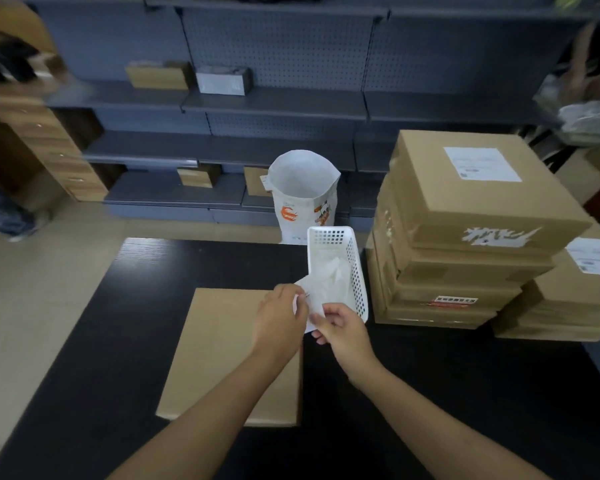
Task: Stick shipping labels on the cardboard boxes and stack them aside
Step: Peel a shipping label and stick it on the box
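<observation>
A flat plain cardboard box (219, 355) lies on the black table (465, 393) in front of me, with no label on its top. Above its far right corner, my left hand (280, 323) and my right hand (340, 330) both pinch a white shipping label (312, 299). The label is held next to a white perforated basket (355, 268) that contains more white sheets. To the right stands a stack of cardboard boxes (465, 237); the top one carries a white label (482, 164).
A second, lower stack of boxes (568, 306) with a label sits at the far right. A white open bag (303, 192) stands on the floor beyond the table. Grey shelving (274, 105) with a few small boxes lines the back wall.
</observation>
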